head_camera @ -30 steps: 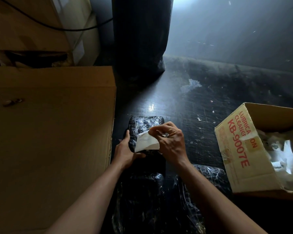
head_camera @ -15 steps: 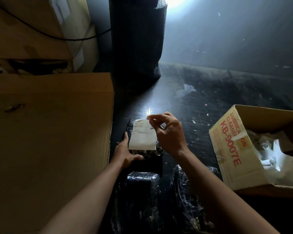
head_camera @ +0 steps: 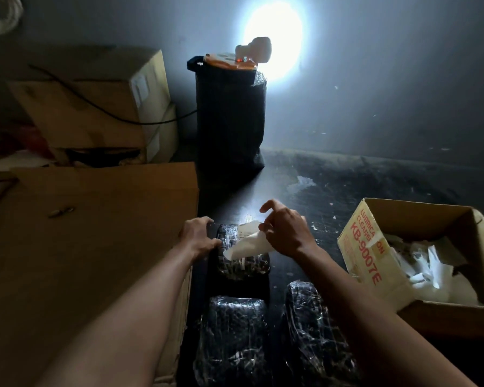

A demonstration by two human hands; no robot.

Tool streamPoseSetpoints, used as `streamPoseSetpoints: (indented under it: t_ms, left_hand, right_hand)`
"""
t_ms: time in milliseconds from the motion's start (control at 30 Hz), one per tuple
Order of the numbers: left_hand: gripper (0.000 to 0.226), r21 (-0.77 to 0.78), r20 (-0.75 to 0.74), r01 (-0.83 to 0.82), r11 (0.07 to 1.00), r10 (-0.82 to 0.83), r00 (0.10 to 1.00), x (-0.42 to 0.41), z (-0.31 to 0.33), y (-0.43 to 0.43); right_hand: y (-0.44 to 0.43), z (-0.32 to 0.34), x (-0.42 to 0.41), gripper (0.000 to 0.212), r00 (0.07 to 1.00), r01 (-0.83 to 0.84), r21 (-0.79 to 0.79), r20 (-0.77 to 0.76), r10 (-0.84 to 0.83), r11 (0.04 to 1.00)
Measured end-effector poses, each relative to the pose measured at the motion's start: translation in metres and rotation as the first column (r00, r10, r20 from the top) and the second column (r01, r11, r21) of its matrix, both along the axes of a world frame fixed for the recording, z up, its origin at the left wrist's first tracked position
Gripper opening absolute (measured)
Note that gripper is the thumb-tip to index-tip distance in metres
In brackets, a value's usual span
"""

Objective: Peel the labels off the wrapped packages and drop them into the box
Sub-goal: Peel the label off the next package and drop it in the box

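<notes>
The white label [head_camera: 246,243] curls from the right hand [head_camera: 287,231], pinched by its lower fingers with the index lifted. Under them lies the wrapped package [head_camera: 243,265]. The left hand [head_camera: 197,236] grips its left edge, likely bracing against the pull. The box [head_camera: 355,247] (white scraps inside) sits right of the fingers, and 2 more packages [head_camera: 232,339] lie nearer.

Dim storeroom: stacked cardboard cartons [head_camera: 95,107], wrapped packages [head_camera: 232,336], scuffed floor [head_camera: 347,191]
</notes>
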State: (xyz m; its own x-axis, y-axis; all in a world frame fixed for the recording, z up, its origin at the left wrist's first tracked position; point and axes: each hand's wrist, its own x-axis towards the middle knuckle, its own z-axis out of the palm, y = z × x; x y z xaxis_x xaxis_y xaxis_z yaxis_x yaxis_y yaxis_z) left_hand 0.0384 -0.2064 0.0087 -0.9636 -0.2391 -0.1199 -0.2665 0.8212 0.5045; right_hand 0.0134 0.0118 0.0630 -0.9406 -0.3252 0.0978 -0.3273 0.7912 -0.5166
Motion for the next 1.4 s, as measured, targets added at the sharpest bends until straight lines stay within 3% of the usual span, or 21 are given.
streamPoseSetpoints:
  t_ms: [100,400,567,900,1133,1267,1400]
  left_hand:
    - [0.060,-0.068,-0.018,0.070,0.995,-0.072,0.997,0.000,0.029,0.007]
    - [0.057,-0.170,-0.142,0.208,0.963,-0.233,0.962,-0.013,0.094,0.073]
    - [0.063,-0.152,-0.157,0.307,0.940,-0.329,0.931,-0.014,0.105,0.139]
    - [0.060,-0.123,-0.153,0.399,0.909,-0.414,0.897,-0.019,0.092,0.285]
    - [0.054,-0.081,-0.156,0.421,0.903,-0.429,0.890,-0.024,0.076,0.355]
    - [0.039,-0.057,-0.131,0.396,0.916,-0.400,0.907,-0.026,0.056,0.382]
    - [0.047,-0.036,-0.069,0.306,0.951,-0.308,0.949,-0.021,0.030,0.399]
  right_hand:
    - [0.011,0.021,0.009,0.019,0.998,0.042,0.024,-0.050,-0.041,0.999]
    - [0.086,0.062,0.024,0.020,0.965,0.237,-0.014,-0.116,-0.237,0.971]
    - [0.151,0.077,0.032,0.014,0.946,0.307,0.080,-0.135,-0.295,0.948]
    - [0.287,0.074,0.039,0.017,0.875,0.484,0.240,-0.113,-0.470,0.842]
    - [0.350,0.069,0.029,0.012,0.866,0.500,0.210,-0.148,-0.478,0.840]
    - [0.374,0.062,0.021,0.010,0.874,0.486,0.215,-0.108,-0.474,0.847]
    - [0.392,0.051,0.015,0.007,0.886,0.458,0.243,-0.051,-0.460,0.855]
